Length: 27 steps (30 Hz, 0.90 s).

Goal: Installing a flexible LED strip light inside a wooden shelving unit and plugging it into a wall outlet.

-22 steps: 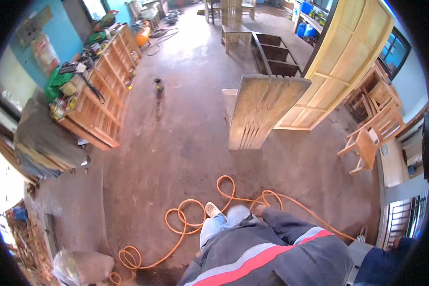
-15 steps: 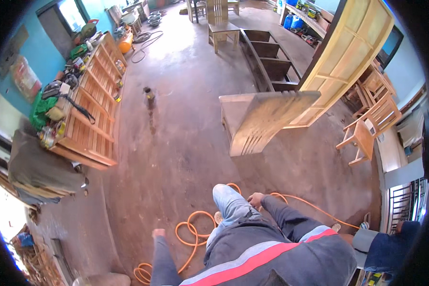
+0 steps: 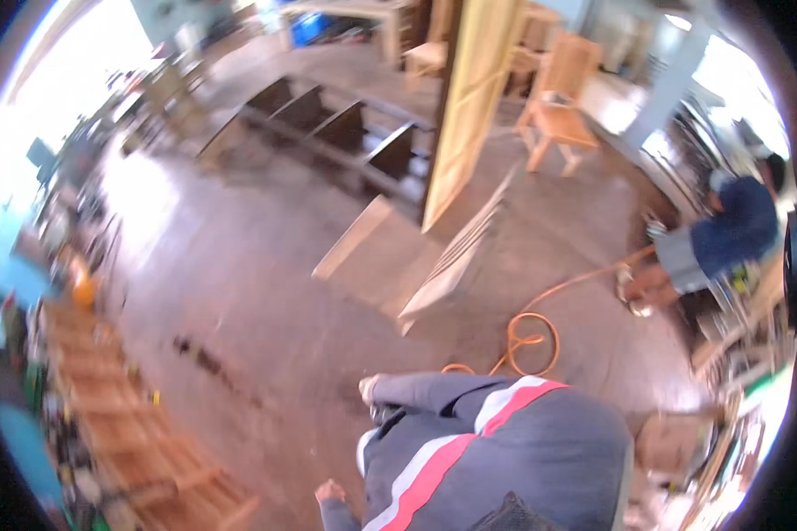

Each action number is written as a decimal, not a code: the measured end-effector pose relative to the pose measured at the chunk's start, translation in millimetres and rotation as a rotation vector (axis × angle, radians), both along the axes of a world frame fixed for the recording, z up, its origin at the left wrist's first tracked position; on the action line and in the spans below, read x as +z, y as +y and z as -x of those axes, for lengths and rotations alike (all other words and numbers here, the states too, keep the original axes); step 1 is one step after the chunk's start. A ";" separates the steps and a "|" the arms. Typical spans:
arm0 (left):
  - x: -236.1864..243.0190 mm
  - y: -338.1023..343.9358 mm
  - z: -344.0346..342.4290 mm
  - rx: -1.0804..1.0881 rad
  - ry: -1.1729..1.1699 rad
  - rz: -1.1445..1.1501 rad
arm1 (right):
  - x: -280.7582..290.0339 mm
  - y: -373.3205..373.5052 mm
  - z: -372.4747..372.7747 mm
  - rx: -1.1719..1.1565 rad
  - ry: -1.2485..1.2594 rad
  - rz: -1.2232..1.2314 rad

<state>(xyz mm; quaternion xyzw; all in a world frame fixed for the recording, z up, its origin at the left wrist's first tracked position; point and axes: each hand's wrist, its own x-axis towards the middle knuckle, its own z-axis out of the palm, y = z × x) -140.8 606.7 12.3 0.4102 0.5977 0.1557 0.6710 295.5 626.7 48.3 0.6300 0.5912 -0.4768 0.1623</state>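
My right hand (image 3: 368, 389) is at the front of my body, its arm bent across. A small dark thing (image 3: 383, 414) shows just below that hand; blur hides what it is and whether I hold it. My left hand (image 3: 330, 491) hangs low at my left side over the floor, touching nothing that I can see; its fingers are smeared. Ahead of me stands a pale wooden chair (image 3: 363, 252) with a slatted, curved back (image 3: 460, 257). An orange hose (image 3: 540, 341) lies looped on the floor to the right of my right arm.
Behind the chair rise a tall pale wooden panel (image 3: 474, 115) and a dark shelf frame (image 3: 328, 133) lying down. An orange-brown chair (image 3: 558, 124) stands farther right. A person in navy (image 3: 735, 230) bends near the right wall. A slatted wooden rack (image 3: 124, 416) runs along the left.
My view has swung to the right, so the chair and panel appear farther left and the person at the right shows more fully. My right arm now lies across my front.
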 end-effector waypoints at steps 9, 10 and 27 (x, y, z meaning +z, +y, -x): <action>-11.4 216.7 -159.0 -0.659 0.384 0.076 | 73.0 17.1 -34.0 -0.534 -0.086 -0.038; -17.4 239.8 -178.9 -0.691 0.376 0.067 | 91.6 27.1 -40.4 -0.578 -0.091 -0.031; -19.5 608.3 -325.1 -1.366 0.308 -0.372 | 224.9 332.8 5.2 -0.322 1.203 -0.674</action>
